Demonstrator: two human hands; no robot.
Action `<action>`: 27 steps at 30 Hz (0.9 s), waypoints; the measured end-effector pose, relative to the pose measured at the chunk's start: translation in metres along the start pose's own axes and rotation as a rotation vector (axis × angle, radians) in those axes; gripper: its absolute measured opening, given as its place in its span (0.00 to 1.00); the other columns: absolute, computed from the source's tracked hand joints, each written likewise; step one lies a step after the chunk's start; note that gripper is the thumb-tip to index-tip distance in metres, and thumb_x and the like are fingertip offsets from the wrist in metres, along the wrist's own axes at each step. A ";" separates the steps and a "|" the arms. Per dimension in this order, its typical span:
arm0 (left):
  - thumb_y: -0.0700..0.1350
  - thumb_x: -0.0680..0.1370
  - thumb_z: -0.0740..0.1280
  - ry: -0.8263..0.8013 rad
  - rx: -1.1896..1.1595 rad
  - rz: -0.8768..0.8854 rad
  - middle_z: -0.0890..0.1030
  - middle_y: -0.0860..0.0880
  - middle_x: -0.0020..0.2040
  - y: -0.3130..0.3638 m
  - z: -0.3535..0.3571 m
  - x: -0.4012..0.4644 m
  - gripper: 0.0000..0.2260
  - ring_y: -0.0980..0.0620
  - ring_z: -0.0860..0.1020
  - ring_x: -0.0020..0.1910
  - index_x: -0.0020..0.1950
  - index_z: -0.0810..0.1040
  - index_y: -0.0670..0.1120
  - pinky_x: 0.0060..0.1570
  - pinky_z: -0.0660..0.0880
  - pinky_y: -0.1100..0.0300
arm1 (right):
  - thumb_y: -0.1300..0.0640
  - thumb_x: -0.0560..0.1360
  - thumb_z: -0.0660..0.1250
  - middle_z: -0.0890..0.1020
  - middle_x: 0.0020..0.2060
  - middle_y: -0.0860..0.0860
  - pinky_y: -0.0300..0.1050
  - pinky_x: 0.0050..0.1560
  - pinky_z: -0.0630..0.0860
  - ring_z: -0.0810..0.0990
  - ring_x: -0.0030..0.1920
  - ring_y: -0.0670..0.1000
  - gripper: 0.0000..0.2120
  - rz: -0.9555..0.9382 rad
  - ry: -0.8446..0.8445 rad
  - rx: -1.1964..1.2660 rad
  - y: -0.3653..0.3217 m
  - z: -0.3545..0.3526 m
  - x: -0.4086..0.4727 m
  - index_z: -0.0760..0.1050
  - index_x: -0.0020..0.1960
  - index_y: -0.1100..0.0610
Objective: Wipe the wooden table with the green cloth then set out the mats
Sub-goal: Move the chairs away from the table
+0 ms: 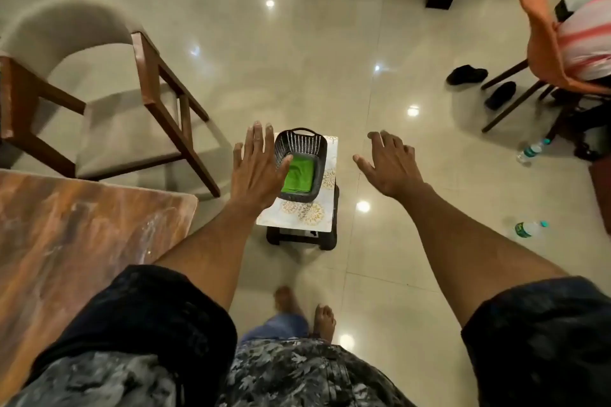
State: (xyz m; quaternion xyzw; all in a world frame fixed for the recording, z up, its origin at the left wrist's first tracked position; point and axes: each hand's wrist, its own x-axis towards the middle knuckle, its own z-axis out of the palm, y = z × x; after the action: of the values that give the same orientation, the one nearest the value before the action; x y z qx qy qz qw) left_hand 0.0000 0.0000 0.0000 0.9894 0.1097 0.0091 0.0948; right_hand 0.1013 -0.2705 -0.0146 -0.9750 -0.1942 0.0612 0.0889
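A folded green cloth point(297, 177) lies inside a dark plastic basket point(302, 142). The basket stands on white mats with gold flower prints point(307, 213), stacked on a low black stool point(302, 238) on the floor ahead of me. My left hand point(256, 165) hovers over the basket's left edge, fingers spread and empty. My right hand point(390, 163) is held out to the right of the stool, fingers apart, holding nothing. The wooden table point(76, 225) fills the lower left, with pale smears on its top.
A wooden chair with a beige seat point(132, 129) stands beyond the table. At the right a person sits on an orange chair point(545, 53), with dark shoes point(466, 74) nearby. Two plastic bottles point(530, 228) lie on the glossy tiled floor.
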 end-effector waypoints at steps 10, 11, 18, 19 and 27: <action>0.63 0.86 0.50 -0.006 0.030 0.093 0.49 0.41 0.87 0.045 0.016 0.088 0.36 0.44 0.47 0.86 0.87 0.47 0.43 0.83 0.49 0.44 | 0.38 0.85 0.55 0.66 0.78 0.61 0.61 0.74 0.64 0.64 0.79 0.61 0.31 0.050 0.001 -0.017 0.021 -0.019 0.038 0.62 0.80 0.57; 0.62 0.86 0.50 0.002 0.029 0.115 0.51 0.41 0.87 0.054 0.016 0.097 0.35 0.44 0.49 0.86 0.87 0.49 0.42 0.82 0.51 0.44 | 0.38 0.85 0.55 0.66 0.78 0.61 0.61 0.74 0.64 0.64 0.79 0.61 0.31 0.059 0.008 -0.021 0.025 -0.023 0.042 0.62 0.80 0.57; 0.62 0.85 0.50 0.084 0.036 0.274 0.69 0.37 0.80 0.119 0.025 0.166 0.34 0.39 0.68 0.80 0.82 0.65 0.39 0.73 0.67 0.41 | 0.37 0.85 0.54 0.64 0.80 0.60 0.59 0.75 0.64 0.63 0.79 0.60 0.31 0.136 0.053 -0.043 0.077 -0.055 0.062 0.60 0.81 0.56; 0.62 0.85 0.49 0.072 0.056 0.291 0.69 0.37 0.80 0.133 0.028 0.176 0.34 0.40 0.68 0.80 0.83 0.65 0.39 0.74 0.66 0.42 | 0.37 0.85 0.54 0.64 0.80 0.60 0.59 0.75 0.63 0.62 0.80 0.60 0.31 0.158 0.057 -0.038 0.094 -0.058 0.065 0.60 0.81 0.56; 0.63 0.86 0.49 0.053 0.007 0.287 0.60 0.39 0.84 0.187 0.046 0.224 0.35 0.40 0.60 0.84 0.85 0.59 0.40 0.79 0.60 0.42 | 0.38 0.86 0.54 0.64 0.79 0.58 0.57 0.75 0.63 0.62 0.79 0.58 0.30 0.138 0.030 -0.007 0.163 -0.066 0.098 0.60 0.80 0.55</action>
State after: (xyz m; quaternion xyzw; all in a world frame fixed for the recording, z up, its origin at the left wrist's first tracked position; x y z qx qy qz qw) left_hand 0.2606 -0.1391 -0.0102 0.9946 -0.0306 0.0483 0.0864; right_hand 0.2616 -0.3906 0.0093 -0.9872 -0.1252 0.0522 0.0839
